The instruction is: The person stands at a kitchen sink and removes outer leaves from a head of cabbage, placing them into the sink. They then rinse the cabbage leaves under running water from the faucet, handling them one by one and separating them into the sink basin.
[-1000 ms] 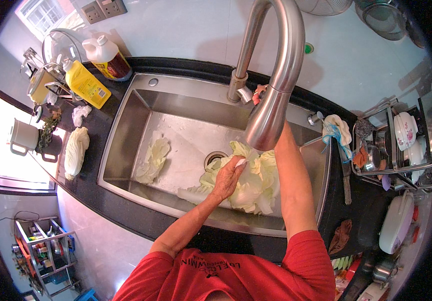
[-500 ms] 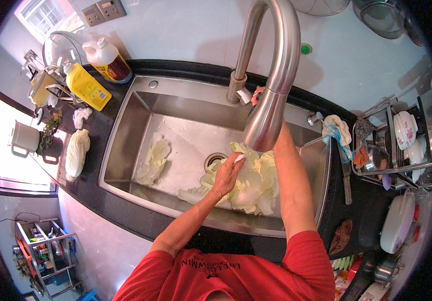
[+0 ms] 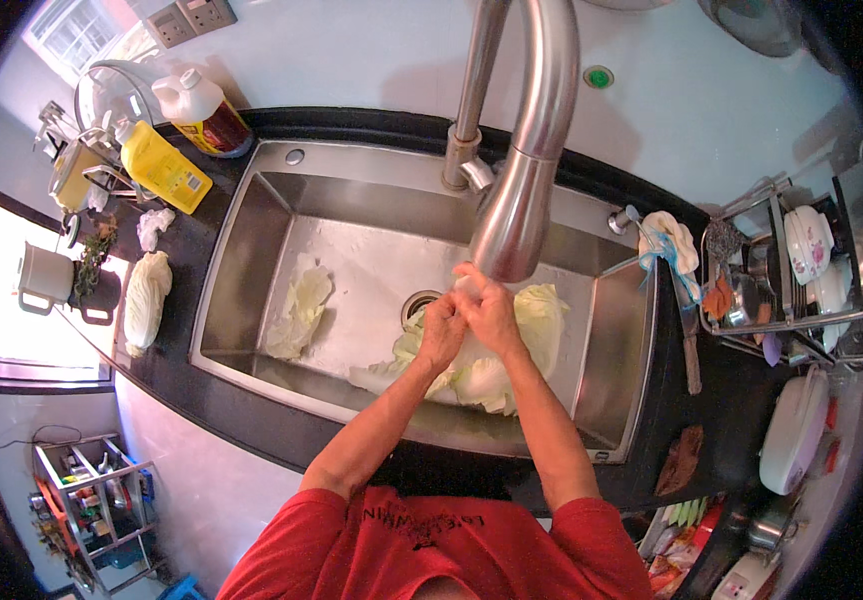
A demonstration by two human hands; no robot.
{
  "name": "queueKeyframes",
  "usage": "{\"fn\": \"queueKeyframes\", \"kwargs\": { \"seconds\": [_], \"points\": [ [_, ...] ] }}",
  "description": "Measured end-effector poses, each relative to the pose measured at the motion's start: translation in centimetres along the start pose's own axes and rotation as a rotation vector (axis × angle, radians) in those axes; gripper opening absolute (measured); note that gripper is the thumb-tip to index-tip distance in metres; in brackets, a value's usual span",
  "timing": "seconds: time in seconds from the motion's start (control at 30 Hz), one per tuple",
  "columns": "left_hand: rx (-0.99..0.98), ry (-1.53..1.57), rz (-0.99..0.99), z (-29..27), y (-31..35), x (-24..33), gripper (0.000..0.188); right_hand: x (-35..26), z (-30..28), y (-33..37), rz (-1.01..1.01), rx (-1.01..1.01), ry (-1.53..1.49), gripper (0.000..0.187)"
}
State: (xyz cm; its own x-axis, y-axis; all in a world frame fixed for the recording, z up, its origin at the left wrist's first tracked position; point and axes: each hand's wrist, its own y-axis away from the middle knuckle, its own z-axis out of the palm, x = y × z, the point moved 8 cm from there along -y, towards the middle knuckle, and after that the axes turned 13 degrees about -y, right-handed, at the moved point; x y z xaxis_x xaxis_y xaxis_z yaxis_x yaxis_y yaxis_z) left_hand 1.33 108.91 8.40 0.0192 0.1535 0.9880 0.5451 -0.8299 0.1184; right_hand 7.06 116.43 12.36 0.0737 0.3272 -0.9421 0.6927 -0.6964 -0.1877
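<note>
My left hand [image 3: 441, 332] and my right hand [image 3: 489, 316] meet just below the faucet head [image 3: 513, 225], over the steel sink [image 3: 366, 255]. Their closed fingers are on a pale piece of napa cabbage leaf [image 3: 467, 286], mostly hidden by the fingers. Beneath them, loose cabbage leaves [image 3: 541, 325] are heaped at the near right of the basin, partly covered by my hands and wrists. A separate cabbage leaf [image 3: 299, 310] lies at the left of the basin. The drain [image 3: 418, 303] shows just left of my fingers. Whether water runs is hard to see.
On the left counter are a whole napa cabbage [image 3: 147, 300], a yellow bottle [image 3: 164, 168] and a large jug [image 3: 203, 112]. At right stand a dish rack [image 3: 786, 325] with bowls, a cloth [image 3: 668, 238] and a knife [image 3: 691, 362]. The faucet arches over the basin's middle.
My right hand has come down from behind the faucet, near its lever, to join my left hand. The left hand has shifted slightly, and the view has moved a little.
</note>
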Motion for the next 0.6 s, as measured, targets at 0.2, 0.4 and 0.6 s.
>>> {"fn": "queueKeyframes", "kwargs": {
  "seconds": [0.2, 0.4, 0.6],
  "points": [
    [-0.097, 0.251, -0.248, 2.4, 0.6, -1.0, 0.015, 3.8, -2.4, -0.9, 0.234, 0.127, -0.215, 0.03],
    [-0.178, 0.442, -0.262, 2.6, 0.6, -0.6, 0.017, 1.9, -2.4, 0.7, 0.146, 0.148, -0.377, 0.028],
    [-0.139, 0.427, -0.257, 1.8, 1.2, 0.3, 0.019, 2.5, -1.4, -0.1, 0.312, -0.072, -0.445, 0.025]
  ]
}}
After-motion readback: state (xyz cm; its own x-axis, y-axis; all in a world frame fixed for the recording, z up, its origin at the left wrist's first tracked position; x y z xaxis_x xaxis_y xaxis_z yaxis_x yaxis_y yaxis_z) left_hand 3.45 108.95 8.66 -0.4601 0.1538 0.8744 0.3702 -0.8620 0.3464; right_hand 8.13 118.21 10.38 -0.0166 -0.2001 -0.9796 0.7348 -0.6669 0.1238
